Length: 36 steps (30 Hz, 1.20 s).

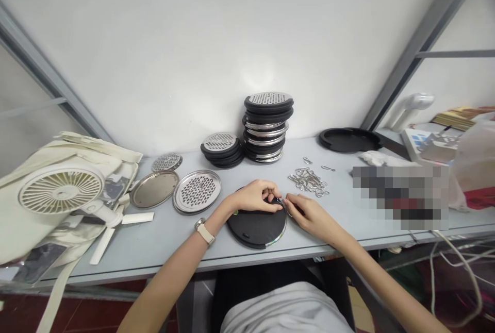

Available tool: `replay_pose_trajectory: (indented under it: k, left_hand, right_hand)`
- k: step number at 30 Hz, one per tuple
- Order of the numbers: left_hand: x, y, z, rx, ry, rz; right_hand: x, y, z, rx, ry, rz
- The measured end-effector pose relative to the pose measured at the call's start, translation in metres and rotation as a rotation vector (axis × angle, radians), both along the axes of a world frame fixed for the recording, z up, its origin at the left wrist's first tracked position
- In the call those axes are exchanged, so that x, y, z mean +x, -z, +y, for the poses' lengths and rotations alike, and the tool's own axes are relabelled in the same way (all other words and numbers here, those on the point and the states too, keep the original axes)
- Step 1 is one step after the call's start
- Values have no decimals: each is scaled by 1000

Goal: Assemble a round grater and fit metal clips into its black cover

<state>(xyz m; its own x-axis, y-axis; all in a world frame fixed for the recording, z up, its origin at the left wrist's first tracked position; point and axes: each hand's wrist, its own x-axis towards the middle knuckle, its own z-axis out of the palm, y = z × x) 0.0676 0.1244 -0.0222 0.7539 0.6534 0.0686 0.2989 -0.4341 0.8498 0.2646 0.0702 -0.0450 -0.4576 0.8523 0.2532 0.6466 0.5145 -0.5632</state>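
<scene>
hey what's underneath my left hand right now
A round black disc lies under your left hand, with a shiny edge showing at its lower right. The part your hand covers can't be seen, nor can anything beneath the disc.

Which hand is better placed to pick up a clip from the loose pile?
Probably the right hand: it is nearer the metal clips. The left hand is farther off, over the black disc. Both hands' fingers are at the disc's edge, though.
</scene>
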Motion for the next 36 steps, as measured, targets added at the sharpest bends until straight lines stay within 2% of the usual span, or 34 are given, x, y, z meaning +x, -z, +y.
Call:
replay_pose_trajectory:
  k: [21, 36]
  left_hand:
    - [-1, 0, -1, -14, 4, -27]
    - [0, -3, -2, -9, -7, 4]
  right_hand:
    - [0, 1, 1, -34, 33, 0]
    - [3, 1, 1, -38, -25, 32]
